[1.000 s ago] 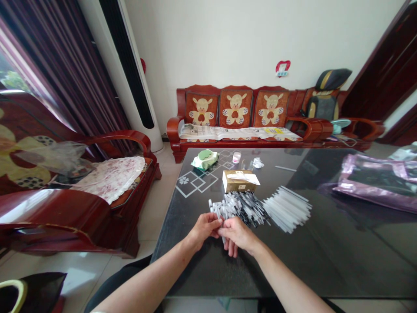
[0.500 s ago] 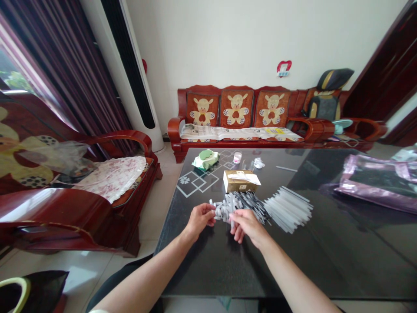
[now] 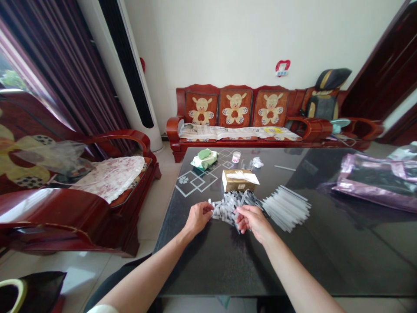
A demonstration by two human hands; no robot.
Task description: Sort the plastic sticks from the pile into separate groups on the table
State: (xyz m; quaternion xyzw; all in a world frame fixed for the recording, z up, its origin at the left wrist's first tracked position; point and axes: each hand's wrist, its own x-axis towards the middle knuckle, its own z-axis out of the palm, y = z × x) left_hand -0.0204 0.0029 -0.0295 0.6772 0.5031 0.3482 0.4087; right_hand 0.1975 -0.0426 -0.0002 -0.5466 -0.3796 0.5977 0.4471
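My right hand (image 3: 250, 219) is closed in a pinch on a thin translucent tube (image 3: 243, 199), which tilts up and away from me. Under and behind it spreads a pile of short whitish translucent pieces (image 3: 221, 211). My left hand (image 3: 199, 216) is at the left end of this pile, its fingers bent together at the tips; whether they grip one of the pieces is too small to tell. Dark thin sticks (image 3: 256, 201) lie behind my right hand. To their right, long whitish translucent tubes (image 3: 286, 208) lie side by side in a fanned stack.
A gold tissue box (image 3: 239, 184) stands just behind the pile on the dark table (image 3: 208, 269). Farther back are a green wipes pack (image 3: 204, 160), a small white cup (image 3: 236, 157), crumpled tissue (image 3: 257, 162) and a single tube (image 3: 285, 168). A purple-edged bag (image 3: 371, 191) lies right.
My right hand has moved slightly right and away from me, and the tube in it now leans to the right. My left hand has shifted slightly left, still by the pile.
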